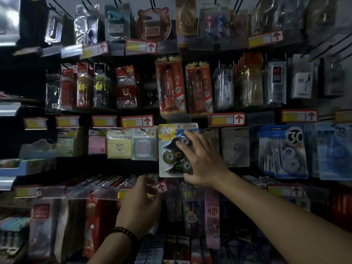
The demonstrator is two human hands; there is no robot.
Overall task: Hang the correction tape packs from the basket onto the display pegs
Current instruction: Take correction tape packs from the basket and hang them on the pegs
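Dim stationery display wall, packs hanging in rows across the whole frame. Right hand (202,161) reaches in from the lower right and sits at centre frame on a correction tape pack (171,149). The pack is a card with a yellow "96" at its top left and three tape wheels under a clear blister. Fingers (188,134) are spread and fairly straight, laid over the right half of the pack's front, with the thumb at its lower right corner. The pack is upright against the display, its top edge just under a price label (137,121) with a red arrow. Cannot tell if its hang hole is on a peg.

Left hand (141,204) comes up from bottom centre, below and left of the pack, not touching it. Its fingers are curled close together at a small arrow tag (161,187) on the rail under the pack. Cannot tell whether they pinch the tag or only touch it. A dark bead bracelet (122,232) is on that wrist.

Just left of the pack are pastel sticky note packs (119,146). Right of it is a greyish blister pack (235,147), then further right blue tape packs (283,151) marked "30", several deep. In the row above hang red pencil packs (170,84) marked 2B. The lower rows are dark and blurred, contents not readable.
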